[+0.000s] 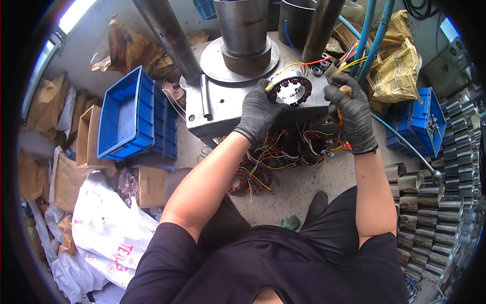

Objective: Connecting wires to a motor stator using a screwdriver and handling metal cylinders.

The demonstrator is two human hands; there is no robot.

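My left hand (261,109), in a dark grey knit glove, grips a motor stator (289,89) by its left side. The stator is a metal ring with dark red slots inside and coloured wires running from its far side. It is tilted toward me over the front of the metal press table (228,109). To its right, my gloved right hand (353,109) is closed around a tool with an orange-brown handle (346,91). The fingers hide most of that tool, so its kind is unclear. The right hand is apart from the stator.
A steel cylinder (242,35) stands on a round plate between two thick posts (169,38). Wired stators (309,147) lie below the table edge. Blue bins (121,116) stand at left, another blue bin (417,124) at right, near stacked metal sleeves (430,213). Bearings (317,71) rest on the table.
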